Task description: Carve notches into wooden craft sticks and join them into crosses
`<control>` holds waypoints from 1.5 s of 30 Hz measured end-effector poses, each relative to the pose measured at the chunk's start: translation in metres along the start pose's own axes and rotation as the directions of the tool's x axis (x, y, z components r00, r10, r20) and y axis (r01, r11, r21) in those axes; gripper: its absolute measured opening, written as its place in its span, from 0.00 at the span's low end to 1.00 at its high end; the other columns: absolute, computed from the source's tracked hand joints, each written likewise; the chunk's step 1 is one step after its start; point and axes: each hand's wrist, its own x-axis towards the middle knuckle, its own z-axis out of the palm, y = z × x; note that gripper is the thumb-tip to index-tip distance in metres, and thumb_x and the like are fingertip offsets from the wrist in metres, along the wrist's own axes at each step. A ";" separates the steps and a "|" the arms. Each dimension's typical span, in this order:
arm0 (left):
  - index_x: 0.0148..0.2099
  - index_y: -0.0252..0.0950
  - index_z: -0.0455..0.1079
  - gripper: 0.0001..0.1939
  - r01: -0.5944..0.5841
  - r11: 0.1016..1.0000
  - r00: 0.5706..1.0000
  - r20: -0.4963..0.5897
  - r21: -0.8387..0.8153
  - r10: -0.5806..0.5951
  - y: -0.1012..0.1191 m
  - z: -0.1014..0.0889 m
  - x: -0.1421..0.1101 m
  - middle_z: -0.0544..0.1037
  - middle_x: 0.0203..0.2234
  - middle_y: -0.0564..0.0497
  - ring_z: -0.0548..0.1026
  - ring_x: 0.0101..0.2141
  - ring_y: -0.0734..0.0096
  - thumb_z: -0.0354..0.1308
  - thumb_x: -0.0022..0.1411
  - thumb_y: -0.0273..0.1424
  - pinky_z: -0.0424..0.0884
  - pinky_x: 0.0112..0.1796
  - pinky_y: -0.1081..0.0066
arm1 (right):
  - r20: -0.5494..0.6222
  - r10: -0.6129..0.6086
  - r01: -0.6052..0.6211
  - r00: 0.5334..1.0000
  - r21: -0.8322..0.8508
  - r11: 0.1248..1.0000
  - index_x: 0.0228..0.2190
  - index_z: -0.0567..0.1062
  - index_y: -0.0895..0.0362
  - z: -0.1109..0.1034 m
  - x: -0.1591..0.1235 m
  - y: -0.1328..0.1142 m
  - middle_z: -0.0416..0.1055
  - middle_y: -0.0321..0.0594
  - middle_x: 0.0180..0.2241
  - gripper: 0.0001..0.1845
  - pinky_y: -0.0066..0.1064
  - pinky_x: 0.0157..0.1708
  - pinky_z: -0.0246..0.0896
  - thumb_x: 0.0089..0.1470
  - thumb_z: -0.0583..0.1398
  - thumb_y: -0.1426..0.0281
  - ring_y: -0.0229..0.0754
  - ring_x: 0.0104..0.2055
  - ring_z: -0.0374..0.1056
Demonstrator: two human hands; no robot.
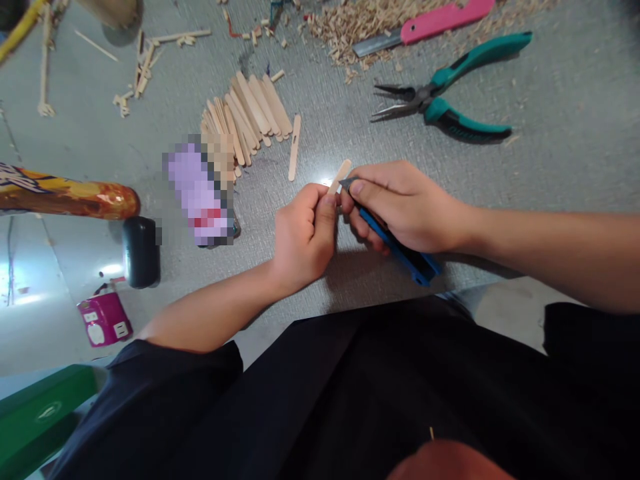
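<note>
My left hand [306, 230] is closed around a wooden popsicle stick [342, 173], pinching it between thumb and fingers with its rounded end sticking out at the top. In my right hand [400, 203] is a blue utility knife [400, 250]. Its dark tip meets the stick beside my left thumb. How far the blade goes into the wood is too small to tell. A loose popsicle stick [295, 148] with a small slot lies just beyond my hands. Behind it is a fanned pile of popsicle sticks [245, 117].
Green-handled pliers [429, 97] lie open at the back right. Past them are a pink cutter [440, 23] and a heap of wood shavings [345, 30]. A blurred purple phone-like object [197, 190], a dark case [142, 252], a bottle [65, 193] and a magenta adapter [105, 319] are leftward.
</note>
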 end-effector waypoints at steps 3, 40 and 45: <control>0.41 0.47 0.75 0.24 0.010 1.000 1.000 0.008 -0.002 -0.010 0.001 -0.001 0.000 0.78 0.26 0.52 0.74 0.27 0.64 0.57 0.88 0.55 0.71 0.29 0.56 | -0.037 0.026 -0.028 0.999 -0.055 0.998 0.35 0.73 0.51 0.003 -0.001 -0.004 0.73 0.30 0.22 0.21 0.29 0.17 0.63 0.87 0.57 0.65 0.36 0.17 0.68; 0.39 0.46 0.72 0.27 0.002 0.999 0.995 0.095 0.043 -0.007 0.000 -0.004 0.003 0.75 0.24 0.53 0.71 0.23 0.65 0.53 0.89 0.56 0.65 0.29 0.56 | 0.015 0.180 -0.178 0.984 -0.068 0.982 0.34 0.70 0.51 0.007 -0.001 -0.016 0.69 0.28 0.19 0.19 0.25 0.14 0.63 0.84 0.57 0.69 0.36 0.15 0.68; 0.41 0.46 0.75 0.25 0.002 1.000 0.995 0.098 -0.010 -0.001 -0.001 -0.006 0.003 0.82 0.29 0.51 0.76 0.28 0.63 0.55 0.89 0.55 0.72 0.32 0.56 | 0.152 0.100 -0.088 0.983 -0.084 0.993 0.34 0.72 0.51 -0.012 0.006 -0.013 0.72 0.29 0.21 0.22 0.27 0.14 0.62 0.84 0.63 0.57 0.36 0.16 0.68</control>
